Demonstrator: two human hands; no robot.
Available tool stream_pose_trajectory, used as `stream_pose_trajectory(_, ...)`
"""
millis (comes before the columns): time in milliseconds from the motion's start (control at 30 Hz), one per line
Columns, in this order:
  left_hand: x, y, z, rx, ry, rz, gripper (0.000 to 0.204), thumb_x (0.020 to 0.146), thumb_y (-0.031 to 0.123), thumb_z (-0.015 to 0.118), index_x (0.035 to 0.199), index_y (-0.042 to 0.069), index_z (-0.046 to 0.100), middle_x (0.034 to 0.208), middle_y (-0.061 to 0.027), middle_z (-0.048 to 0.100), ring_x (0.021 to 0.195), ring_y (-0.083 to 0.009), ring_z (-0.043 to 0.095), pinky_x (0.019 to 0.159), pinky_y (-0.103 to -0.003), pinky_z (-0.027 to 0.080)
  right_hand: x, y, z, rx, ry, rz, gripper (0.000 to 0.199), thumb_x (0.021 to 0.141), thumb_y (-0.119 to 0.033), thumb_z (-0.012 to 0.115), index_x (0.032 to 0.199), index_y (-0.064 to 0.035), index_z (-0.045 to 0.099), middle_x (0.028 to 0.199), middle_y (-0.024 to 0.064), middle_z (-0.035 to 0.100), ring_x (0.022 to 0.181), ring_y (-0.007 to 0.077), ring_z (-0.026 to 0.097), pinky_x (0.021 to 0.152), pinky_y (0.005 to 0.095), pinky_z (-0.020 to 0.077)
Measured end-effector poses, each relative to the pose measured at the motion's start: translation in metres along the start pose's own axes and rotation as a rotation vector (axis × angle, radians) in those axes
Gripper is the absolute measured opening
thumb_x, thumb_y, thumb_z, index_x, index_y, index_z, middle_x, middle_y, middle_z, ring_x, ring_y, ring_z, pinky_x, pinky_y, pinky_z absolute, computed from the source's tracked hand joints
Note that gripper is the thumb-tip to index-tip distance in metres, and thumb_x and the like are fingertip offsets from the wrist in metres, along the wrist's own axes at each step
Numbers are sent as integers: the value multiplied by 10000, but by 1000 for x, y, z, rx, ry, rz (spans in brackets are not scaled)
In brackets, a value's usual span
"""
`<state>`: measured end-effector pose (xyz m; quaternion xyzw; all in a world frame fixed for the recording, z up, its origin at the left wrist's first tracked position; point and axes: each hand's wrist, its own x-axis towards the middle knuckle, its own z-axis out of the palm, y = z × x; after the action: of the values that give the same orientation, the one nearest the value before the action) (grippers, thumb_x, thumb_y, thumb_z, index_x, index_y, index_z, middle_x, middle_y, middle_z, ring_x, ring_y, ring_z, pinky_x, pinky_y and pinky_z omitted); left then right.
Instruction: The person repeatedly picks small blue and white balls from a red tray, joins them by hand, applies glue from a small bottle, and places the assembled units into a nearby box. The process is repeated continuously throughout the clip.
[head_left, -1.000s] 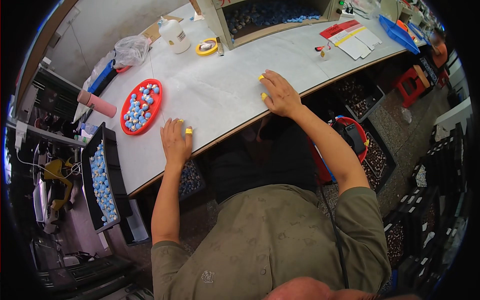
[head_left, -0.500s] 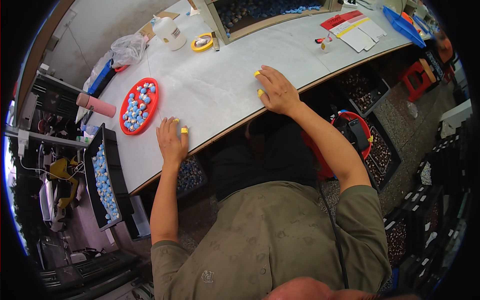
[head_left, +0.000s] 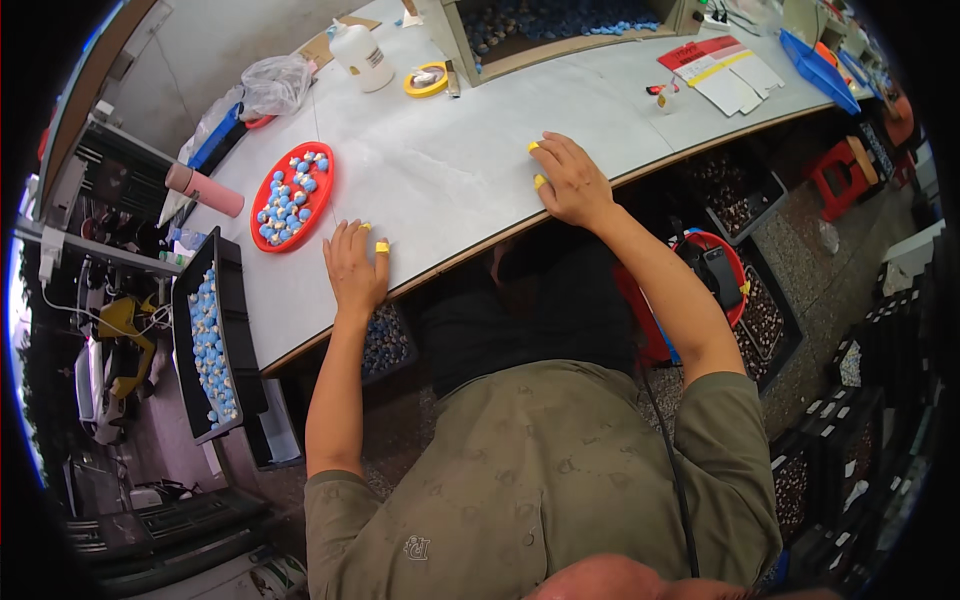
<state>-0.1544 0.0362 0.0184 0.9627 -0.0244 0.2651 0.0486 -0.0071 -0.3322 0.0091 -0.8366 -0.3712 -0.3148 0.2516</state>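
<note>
Tabletop (head_left: 440, 165) in pale grey, left hand (head_left: 357, 272) and right hand (head_left: 575, 188) resting empty and loosely spread at its near edge, red plate (head_left: 321, 198) of blue balls (head_left: 283, 212) just beyond the left hand, leftward

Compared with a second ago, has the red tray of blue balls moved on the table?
No, not visibly: the red tray keeps its place relative to the white bottle; the whole view shifted slightly.

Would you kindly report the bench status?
Left hand, right hand empty on tabletop. Red tray of blue-white balls left of both. Pink bottle farther left.
</note>
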Motion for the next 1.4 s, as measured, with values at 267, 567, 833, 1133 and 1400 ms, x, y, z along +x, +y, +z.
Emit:
stream_pose_trajectory(267,1,1,-1,-4,1,-6,384,927,269,617,1221,22,601,1344,-162,580,1357,-372,447,1155,-604,255,0,0,2,-3,2,-1,395,779,-93,628,1162,1,618,1174,169,619,1248,351,535,1069,434,442)
stream_pose_trajectory(567,0,0,-4,-7,1,-17,388,923,266,617,1223,19,602,1347,-167,577,1360,-372,444,1158,-602,251,1,-4,0,3,-2,-11,363,776,-88,626,1131,-14,637,1136,152,629,1222,345,549,1048,436,451)
stream_pose_trajectory(833,1,1,-4,-15,-3,-14,392,927,260,614,1232,14,597,1347,-175,576,1363,-375,441,1161,-597,249,2,-2,2,9,12,-12,362,765,-80,627,1121,-16,638,1119,156,632,1196,344,564,1038,436,456)
stream_pose_trajectory(1133,4,2,-3,-33,0,-11,375,924,232,614,1220,3,595,1346,-176,572,1355,-389,445,1158,-600,252,1,1,0,22,75,-2,408,737,-67,634,1134,28,623,1130,183,625,1191,357,564,1039,444,460)
stream_pose_trajectory(1400,0,-2,-10,-33,-41,-25,369,952,208,573,1255,-1,576,1392,-188,549,1373,-420,427,1168,-579,245,4,3,1,64,132,-54,431,711,-85,644,1123,39,619,1139,202,612,1180,385,560,1038,488,463)
